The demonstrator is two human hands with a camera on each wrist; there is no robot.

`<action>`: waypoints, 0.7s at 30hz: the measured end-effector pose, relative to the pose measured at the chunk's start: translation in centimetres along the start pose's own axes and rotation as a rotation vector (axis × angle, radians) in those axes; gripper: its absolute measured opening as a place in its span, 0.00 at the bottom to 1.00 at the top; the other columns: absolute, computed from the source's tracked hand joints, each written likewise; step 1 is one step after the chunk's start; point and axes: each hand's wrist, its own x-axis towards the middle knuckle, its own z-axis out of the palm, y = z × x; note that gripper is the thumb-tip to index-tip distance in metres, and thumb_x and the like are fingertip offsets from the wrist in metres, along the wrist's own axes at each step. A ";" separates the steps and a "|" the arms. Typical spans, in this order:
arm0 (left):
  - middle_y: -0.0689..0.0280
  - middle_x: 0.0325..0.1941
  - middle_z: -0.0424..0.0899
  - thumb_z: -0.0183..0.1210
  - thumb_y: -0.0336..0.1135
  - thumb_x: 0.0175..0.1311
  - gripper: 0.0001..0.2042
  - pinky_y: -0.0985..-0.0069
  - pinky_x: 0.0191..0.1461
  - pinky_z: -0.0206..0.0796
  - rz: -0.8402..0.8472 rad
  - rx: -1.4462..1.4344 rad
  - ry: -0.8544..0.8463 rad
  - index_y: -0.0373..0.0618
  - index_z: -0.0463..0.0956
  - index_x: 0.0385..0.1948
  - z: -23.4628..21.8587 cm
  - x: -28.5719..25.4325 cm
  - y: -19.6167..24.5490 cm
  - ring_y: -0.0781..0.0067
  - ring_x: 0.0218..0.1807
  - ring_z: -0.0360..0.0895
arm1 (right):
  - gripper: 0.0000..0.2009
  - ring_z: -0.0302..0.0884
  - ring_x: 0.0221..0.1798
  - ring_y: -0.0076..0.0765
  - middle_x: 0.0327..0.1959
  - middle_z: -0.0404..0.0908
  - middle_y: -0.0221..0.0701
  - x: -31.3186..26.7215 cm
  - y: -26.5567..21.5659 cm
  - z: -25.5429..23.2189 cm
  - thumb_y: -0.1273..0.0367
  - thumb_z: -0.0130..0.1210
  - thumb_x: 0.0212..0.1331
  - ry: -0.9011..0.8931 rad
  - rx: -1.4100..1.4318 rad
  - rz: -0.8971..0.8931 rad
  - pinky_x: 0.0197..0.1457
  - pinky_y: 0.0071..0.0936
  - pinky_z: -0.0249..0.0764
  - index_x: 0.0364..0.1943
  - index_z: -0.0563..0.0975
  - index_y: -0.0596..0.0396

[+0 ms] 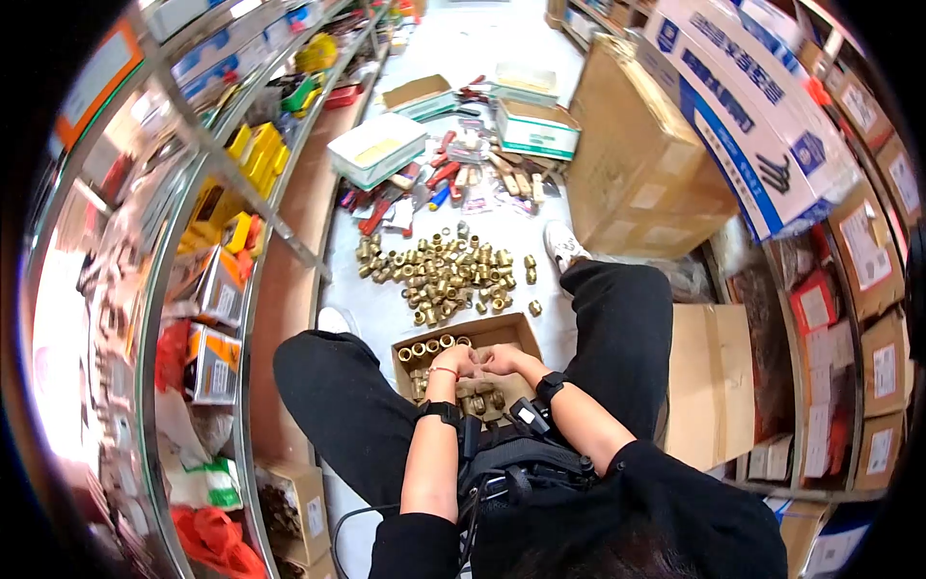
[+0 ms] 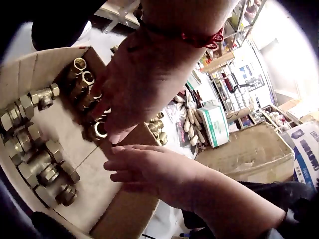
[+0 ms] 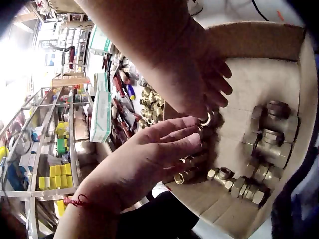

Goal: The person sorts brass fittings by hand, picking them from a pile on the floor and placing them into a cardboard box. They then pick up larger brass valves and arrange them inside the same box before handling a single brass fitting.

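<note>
A cardboard box point(image 1: 526, 335) sits between the person's legs, with brass pipe fittings in it. Along its far wall stands a row of fittings point(image 2: 84, 78) with round open ends up. Over this row lies my left hand point(image 3: 149, 149), a red cord at its wrist, its fairly straight fingers at the fittings. Opposite it, my right hand point(image 2: 149, 172) reaches in with fingers relaxed and spread, fingertips close to the left hand's. A ring-ended fitting point(image 3: 207, 119) shows between the two hands. Larger tee-shaped fittings with hex nuts point(image 3: 269, 144) lie at the near side.
Beyond the box, a heap of loose brass fittings point(image 1: 453, 275) spreads over the floor. Farther off lie knives and tools point(image 1: 444, 179) among white-green boxes point(image 1: 376, 150). Metal shelves point(image 1: 217, 154) line the left side; a big carton point(image 1: 632, 164) stands at right.
</note>
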 end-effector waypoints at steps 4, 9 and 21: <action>0.61 0.40 0.77 0.65 0.35 0.36 0.22 0.74 0.46 0.65 0.005 -0.156 0.082 0.44 0.74 0.39 0.3 -0.4 -0.7 0.67 0.42 0.74 | 0.16 0.75 0.37 0.39 0.32 0.78 0.39 0.7 0.0 -0.7 0.60 0.54 0.40 0.135 0.168 0.003 0.41 0.30 0.70 0.33 0.78 0.53; 0.57 0.41 0.76 0.53 0.45 0.50 0.19 0.69 0.46 0.65 0.047 -0.054 0.098 0.43 0.73 0.41 -3.2 -4.1 0.0 0.61 0.43 0.74 | 0.11 0.73 0.28 0.22 0.27 0.78 0.29 2.3 0.1 -1.4 0.64 0.54 0.46 0.124 0.662 0.082 0.32 0.21 0.70 0.30 0.77 0.56; 0.56 0.42 0.73 0.54 0.33 0.51 0.19 0.73 0.45 0.63 0.065 -0.299 0.634 0.39 0.66 0.46 -14.5 -23.3 -0.5 0.61 0.41 0.72 | 0.21 0.72 0.40 0.31 0.42 0.72 0.35 9.2 6.2 -9.0 0.56 0.42 0.58 0.250 1.348 0.232 0.40 0.22 0.71 0.44 0.67 0.61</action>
